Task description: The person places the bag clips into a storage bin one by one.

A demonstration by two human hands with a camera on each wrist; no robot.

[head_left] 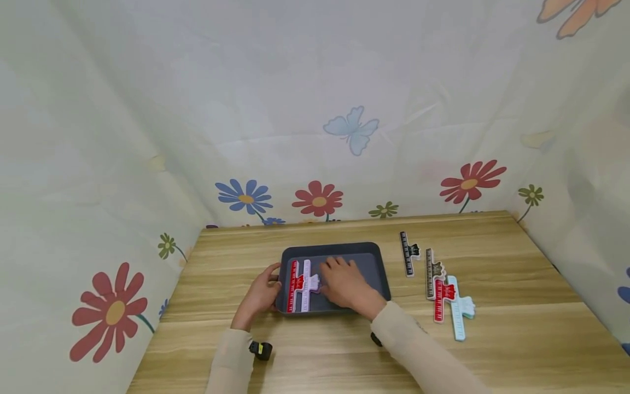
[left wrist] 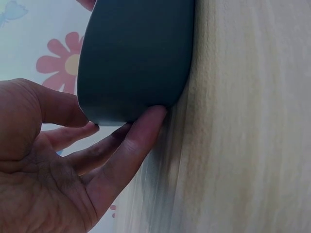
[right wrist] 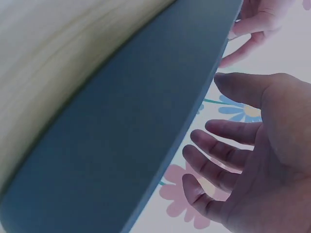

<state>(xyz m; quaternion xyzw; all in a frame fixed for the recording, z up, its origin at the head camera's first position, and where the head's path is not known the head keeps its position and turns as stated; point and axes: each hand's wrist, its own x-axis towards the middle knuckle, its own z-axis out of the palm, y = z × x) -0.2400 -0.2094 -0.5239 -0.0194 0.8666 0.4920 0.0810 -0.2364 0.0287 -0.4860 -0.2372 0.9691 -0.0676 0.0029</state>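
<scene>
A dark grey rectangular tray (head_left: 333, 248) lies on the table. At its left side my left hand (head_left: 262, 290) grips the wall, fingertips on the rim and the outer face in the left wrist view. Inside the tray, at the left, a red long-bar clip (head_left: 292, 287) and a lilac one (head_left: 306, 284) lie side by side. My right hand (head_left: 346, 282) is over the middle of the tray, just right of the lilac clip. Its fingers (right wrist: 218, 148) are spread and loosely bent in the right wrist view, with nothing between them.
Right of the tray on the wooden table (head_left: 206, 295) lie more clips: a black one (head_left: 407, 254), a dark brown one (head_left: 430, 273), a red one (head_left: 439, 301) and a light blue one (head_left: 458, 312). A flowered curtain (head_left: 275, 137) stands behind and at both sides.
</scene>
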